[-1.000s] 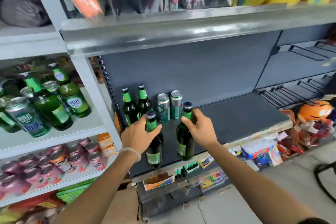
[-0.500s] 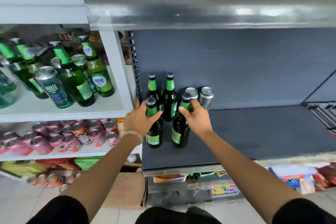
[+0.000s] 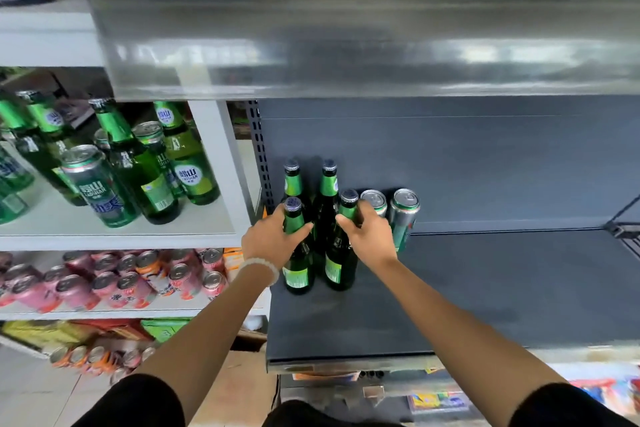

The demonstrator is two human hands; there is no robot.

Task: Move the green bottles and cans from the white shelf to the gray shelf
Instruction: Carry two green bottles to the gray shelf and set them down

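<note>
Two green bottles in my hands, both standing on the gray shelf.

My left hand (image 3: pixel 273 239) has its fingers curled round the neck and shoulder of the left bottle (image 3: pixel 298 263), and my right hand (image 3: pixel 370 236) grips the neck of the right bottle (image 3: pixel 339 263); the two stand upright side by side, near the left end of the gray shelf (image 3: pixel 485 288). Just behind them stand two more green bottles (image 3: pixel 327 191), and right of those two green cans (image 3: pixel 403 215) against the back panel. On the white shelf (image 3: pixel 121 229) to the left, more green bottles and a green can (image 3: pixel 93 184) wait. Below that sits a row of pink cans (image 3: pixel 114 281). A pale bracelet (image 3: pixel 263 265) circles my left wrist.
</note>
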